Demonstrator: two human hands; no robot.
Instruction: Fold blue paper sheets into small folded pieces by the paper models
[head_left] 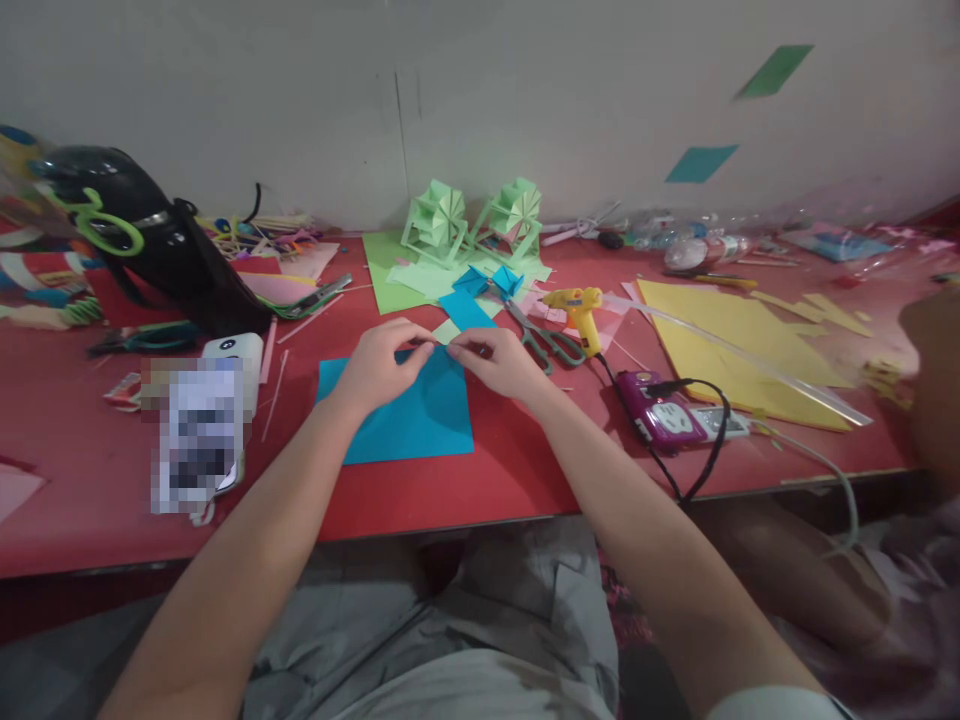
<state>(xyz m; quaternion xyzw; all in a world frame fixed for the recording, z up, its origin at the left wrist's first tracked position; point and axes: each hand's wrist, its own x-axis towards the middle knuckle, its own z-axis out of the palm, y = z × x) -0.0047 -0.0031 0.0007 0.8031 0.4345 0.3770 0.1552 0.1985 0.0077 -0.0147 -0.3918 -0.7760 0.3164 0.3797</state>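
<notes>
My left hand (381, 362) and my right hand (496, 360) meet fingertip to fingertip above the far edge of a blue paper sheet (409, 425). Thumb and forefinger are pinched together on each; whatever sits between them is too small to make out. Just beyond the fingers lie a blue paper strip (466, 309) and two small folded blue paper pieces, one on the left (472, 280) and one on the right (508, 281). Scissors (559, 347) rest to the right of my right hand, beside a yellow glue gun (581, 312).
Two pale green folded-paper models (438, 222) stand on green paper (379, 275) at the back. On the right are a purple power socket (660, 410) with cables, yellow sheets (739, 335) and a person's arm (934, 370). A phone (236, 365) and a black bag-like object (161, 240) occupy the left.
</notes>
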